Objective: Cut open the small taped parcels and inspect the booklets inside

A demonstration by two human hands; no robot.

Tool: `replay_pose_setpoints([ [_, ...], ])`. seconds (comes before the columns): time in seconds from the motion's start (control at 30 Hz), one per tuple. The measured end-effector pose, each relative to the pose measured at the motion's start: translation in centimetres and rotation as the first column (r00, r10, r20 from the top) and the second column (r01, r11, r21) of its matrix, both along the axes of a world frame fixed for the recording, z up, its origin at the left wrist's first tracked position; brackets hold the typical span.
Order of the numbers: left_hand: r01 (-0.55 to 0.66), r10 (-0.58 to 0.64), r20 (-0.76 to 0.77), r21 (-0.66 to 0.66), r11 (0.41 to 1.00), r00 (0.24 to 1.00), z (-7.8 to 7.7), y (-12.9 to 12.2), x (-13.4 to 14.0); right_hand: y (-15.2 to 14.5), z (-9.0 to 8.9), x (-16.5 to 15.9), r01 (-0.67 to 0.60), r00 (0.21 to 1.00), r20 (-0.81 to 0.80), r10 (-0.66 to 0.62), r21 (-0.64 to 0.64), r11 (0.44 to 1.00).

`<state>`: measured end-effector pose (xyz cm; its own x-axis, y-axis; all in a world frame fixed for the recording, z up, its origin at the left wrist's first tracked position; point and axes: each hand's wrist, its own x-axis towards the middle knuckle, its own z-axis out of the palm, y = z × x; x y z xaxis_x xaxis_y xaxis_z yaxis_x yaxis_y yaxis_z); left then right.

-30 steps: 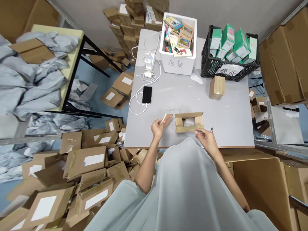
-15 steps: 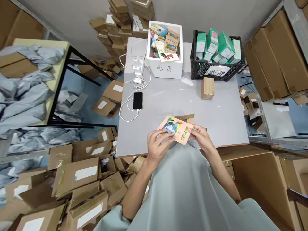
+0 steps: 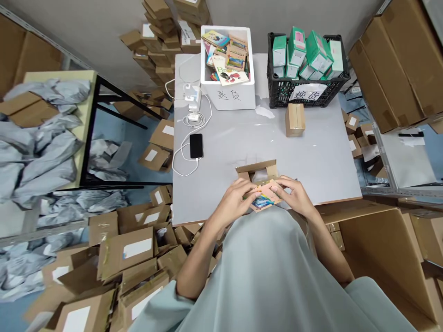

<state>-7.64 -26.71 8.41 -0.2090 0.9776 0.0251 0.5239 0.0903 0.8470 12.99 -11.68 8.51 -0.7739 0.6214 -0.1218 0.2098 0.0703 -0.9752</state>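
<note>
Pink packet (image 3: 266, 196): between the fingers of left hand (image 3: 238, 196) and right hand (image 3: 295, 196) | both clamped on it, at opposite ends | a light edge grip should keep it from creasing | open carton (image 3: 256, 167): just beyond the fingertips

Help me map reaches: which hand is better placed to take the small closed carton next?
Probably the right hand: it is nearer the closed carton than the left hand, though both hold the pink item.

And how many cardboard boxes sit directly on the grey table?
2: the closed box in front of the black crate, and the open box beyond the left hand and right hand, partly hidden. More may hide behind the crate.
</note>
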Motion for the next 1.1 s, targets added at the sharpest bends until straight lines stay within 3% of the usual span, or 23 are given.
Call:
replay_pose_setpoints([
  [0.07, -0.114, 0.114, 0.113, -0.008, 0.993, 0.987, -0.1, 0.2, 0.2, 0.3, -0.6, 0.1, 0.127, 0.99, -0.045, -0.131, -0.076, 0.989],
  [0.13, -0.27, 0.271, 0.256, -0.037, 0.962, 0.928, -0.4, 0.3, 0.4, 0.2, -1.5, 0.2, 0.205, 0.97, -0.09, -0.225, -0.192, 0.96],
  [0.27, -0.421, 0.433, 0.526, -0.149, 0.895, 0.732, -1.2, 0.4, 1.2, -2.0, -3.3, -0.3, 0.186, 0.975, -0.058, -0.216, -0.328, 0.926],
  [0.37, -0.479, 0.492, 0.559, -0.183, 0.858, 0.668, -1.9, 0.5, 2.0, -3.6, -4.0, -0.9, 0.243, 0.966, -0.002, -0.259, -0.334, 0.911],
  [0.5, -0.6, 0.597, 0.422, -0.143, 0.787, 0.682, -2.5, 0.4, 2.9, -4.3, -3.7, -1.6, 0.287, 0.956, 0.034, -0.29, -0.285, 0.915],
  [0.6, -0.662, 0.649, 0.268, -0.053, 0.748, 0.712, -2.7, 0.5, 3.4, -4.5, -3.1, -1.9, 0.294, 0.956, 0.064, -0.287, -0.178, 0.939],
  [0.83, -0.645, 0.647, 0.034, 0.128, 0.753, 0.762, -2.4, 0.6, 3.9, -5.9, -1.1, -1.7, 0.233, 0.967, 0.078, -0.241, 0.096, 0.968],
  [0.97, -0.652, 0.645, 0.102, 0.075, 0.755, 0.758, -1.5, 0.4, 3.8, -5.8, -0.5, -1.3, 0.212, 0.972, 0.065, -0.224, 0.153, 0.965],
  [1.1, -0.61, 0.601, 0.416, -0.13, 0.782, 0.682, -0.7, 0.4, 3.3, -4.4, -0.9, -0.8, 0.212, 0.977, 0.034, -0.212, -0.021, 0.977],
])
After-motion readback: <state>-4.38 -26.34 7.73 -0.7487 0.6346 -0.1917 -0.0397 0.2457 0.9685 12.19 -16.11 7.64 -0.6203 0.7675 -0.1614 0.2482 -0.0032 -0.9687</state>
